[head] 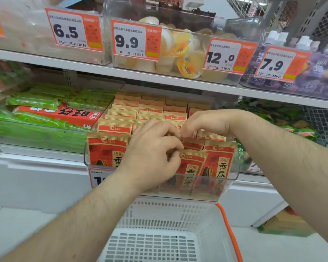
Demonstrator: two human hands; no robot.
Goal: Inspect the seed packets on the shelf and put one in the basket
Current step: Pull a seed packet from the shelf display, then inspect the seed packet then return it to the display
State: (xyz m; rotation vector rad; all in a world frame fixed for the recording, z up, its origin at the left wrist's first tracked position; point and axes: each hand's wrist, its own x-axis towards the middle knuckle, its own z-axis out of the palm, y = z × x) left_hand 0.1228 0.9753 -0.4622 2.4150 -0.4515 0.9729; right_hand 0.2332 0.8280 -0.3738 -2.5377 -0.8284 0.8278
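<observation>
Red and tan sunflower seed packets (219,163) stand in rows inside a clear plastic bin (233,176) on the lower shelf. My left hand (151,156) has its fingers curled over the front middle packet (194,167), pinching its top edge. My right hand (206,123) reaches down from the right, fingertips pinching the tops of packets in the row just behind. A white perforated basket (159,224) with an orange handle (229,229) sits directly below the bin, nothing visible inside it.
Green wrapped snacks (36,127) and a red box (59,114) fill the bin to the left. Above, clear bins hold jelly cups (184,48) behind orange price tags (136,40). Green packets (299,129) lie on the right. A cardboard box (286,224) sits on the floor.
</observation>
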